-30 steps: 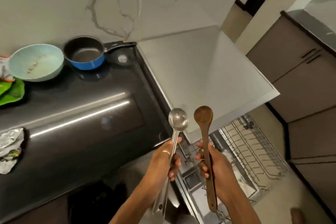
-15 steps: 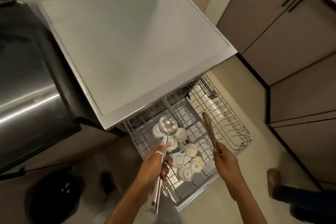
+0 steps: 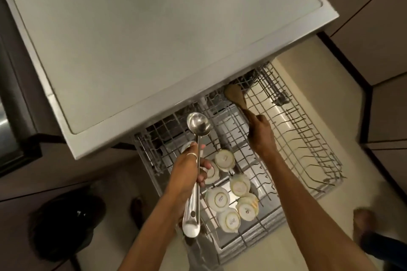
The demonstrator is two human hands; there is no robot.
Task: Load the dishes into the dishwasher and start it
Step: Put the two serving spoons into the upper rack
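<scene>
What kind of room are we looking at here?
Most likely a home kitchen. A pulled-out dishwasher rack holds upturned cups, the left hand holds a steel ladle, the right hand a wooden spoon, and cabinet fronts line the wall.

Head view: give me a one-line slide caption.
Over the pulled-out dishwasher rack with upturned cups, left hand holds a steel ladle; right hand holds a wooden spoon.
</scene>
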